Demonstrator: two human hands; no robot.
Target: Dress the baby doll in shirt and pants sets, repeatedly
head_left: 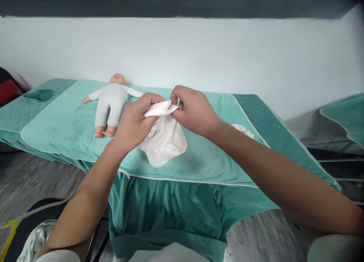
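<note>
A soft white cloth (166,144) hangs in loose folds between my hands, over the green-covered bed. Its exact kind cannot be made out. My left hand (133,120) is closed on its bunched upper edge, thumb on the near side. With thumb and forefinger, my right hand (196,109) pinches the other end of that edge. Left of my hands, a baby doll (112,101) in white clothing lies on its back, head toward the wall and arms spread. My left hand partly overlaps the view of the doll's side.
The bed has a green cover (71,129) with white piping. Another piece of white fabric (243,131) lies to the right, partly behind my forearm. A face hole (39,94) is at the left end. A black chair with patterned cloth (40,237) stands at lower left.
</note>
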